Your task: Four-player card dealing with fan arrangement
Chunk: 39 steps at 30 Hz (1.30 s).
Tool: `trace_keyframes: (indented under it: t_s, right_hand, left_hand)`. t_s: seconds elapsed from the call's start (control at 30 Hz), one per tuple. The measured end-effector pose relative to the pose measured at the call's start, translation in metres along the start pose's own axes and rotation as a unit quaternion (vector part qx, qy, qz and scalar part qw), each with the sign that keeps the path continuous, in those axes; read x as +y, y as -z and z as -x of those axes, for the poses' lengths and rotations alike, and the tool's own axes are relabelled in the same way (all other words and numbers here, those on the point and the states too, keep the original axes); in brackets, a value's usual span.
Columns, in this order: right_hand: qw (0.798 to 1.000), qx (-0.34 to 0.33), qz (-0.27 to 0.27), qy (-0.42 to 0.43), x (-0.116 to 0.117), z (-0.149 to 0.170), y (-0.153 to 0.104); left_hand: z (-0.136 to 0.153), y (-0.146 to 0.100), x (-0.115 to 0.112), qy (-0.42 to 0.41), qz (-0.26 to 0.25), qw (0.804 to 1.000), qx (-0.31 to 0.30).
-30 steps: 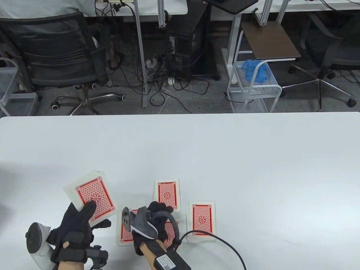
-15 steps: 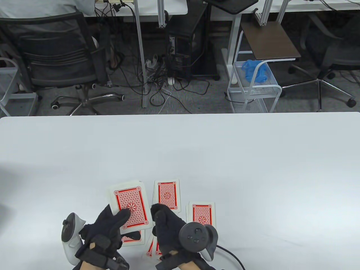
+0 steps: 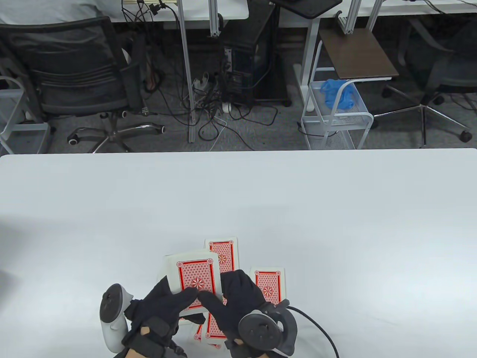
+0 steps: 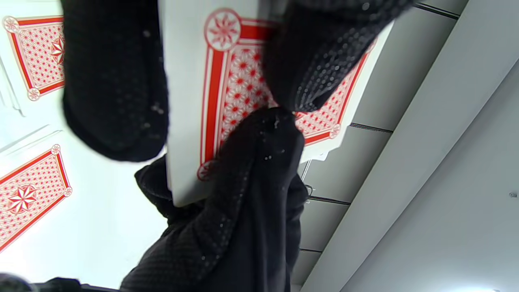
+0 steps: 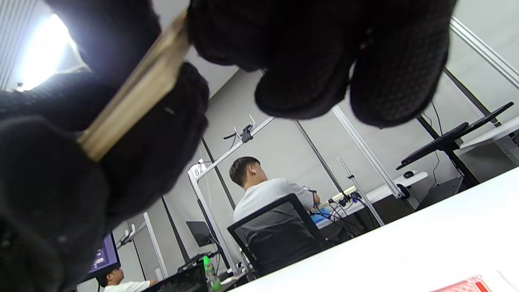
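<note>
While the left hand [image 3: 164,305] grips the deck of cards [image 3: 194,281] above the near edge of the white counter [image 3: 335,209], its thumb lies across the red-patterned back of the top card and its other fingers curl under the deck from the left side. In the left wrist view the deck [image 4: 227,93] sits between a dark finger at the left long edge and the thumb [image 4: 320,52] pressing on the card back, the fingers clenched round it. The right hand [image 3: 234,302] meets the deck at its near right corner: its thumb tip touches the left thumb on the card back, and its other fingers lie along the deck's right edge. In the right wrist view the deck's edge [image 5: 134,87] shows as a tan slab caught between dark gloved fingers [image 5: 308,61], so this hand also pinches the deck.

Three dealt piles are visible on the counter, all face down. One pile [image 3: 223,253] lies just beyond the deck, partly covered by it. A second pile [image 3: 269,285] lies to the right, beside the right hand. A third pile [image 3: 210,330] lies under the two hands, fanned slightly. Whether a fourth pile lies beneath the left hand cannot be told.
</note>
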State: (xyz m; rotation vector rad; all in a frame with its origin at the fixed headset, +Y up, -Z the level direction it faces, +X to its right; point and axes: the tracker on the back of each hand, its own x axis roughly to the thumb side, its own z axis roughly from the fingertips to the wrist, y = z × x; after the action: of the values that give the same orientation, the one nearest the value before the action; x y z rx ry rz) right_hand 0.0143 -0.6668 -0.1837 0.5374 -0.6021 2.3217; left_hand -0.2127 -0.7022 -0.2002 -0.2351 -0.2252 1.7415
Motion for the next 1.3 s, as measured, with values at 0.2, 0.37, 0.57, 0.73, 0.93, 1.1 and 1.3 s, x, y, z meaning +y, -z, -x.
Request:
trace_keyframes:
  t_s: [0.2, 0.37, 0.57, 0.73, 0.93, 1.1, 1.3]
  right_hand:
    - [0.999, 0.017, -0.009, 0.031, 0.001, 0.002, 0.002]
    - [0.996, 0.043, -0.015, 0.080, 0.000, 0.009, 0.004]
    - [0.973, 0.098, -0.037, 0.208, 0.001, 0.029, 0.006]
    - [0.967, 0.098, -0.047, 0.231, 0.000, 0.040, 0.007]
    - [0.961, 0.085, 0.008, 0.263, -0.006, 0.051, 0.005]
    - [0.962, 0.115, 0.056, 0.242, -0.015, 0.069, 0.001]
    - [0.974, 0.168, 0.015, 0.149, -0.004, 0.088, -0.004]
  left_hand:
    - [0.006, 0.002, 0.003, -0.036, 0.018, 0.999, 0.011]
    - [0.010, 0.003, 0.004, -0.046, 0.020, 0.999, 0.019]
    - [0.010, 0.003, 0.004, -0.045, 0.013, 0.999, 0.018]
    - [0.009, 0.003, 0.006, -0.015, 0.002, 1.000, 0.014]
    - [0.005, -0.002, 0.018, -0.002, -0.055, 0.998, 0.015]
    - [-0.008, -0.012, 0.043, 0.031, -0.137, 0.990, -0.011]
    - [-0.016, -0.019, 0.061, 0.018, -0.184, 0.982, -0.030]
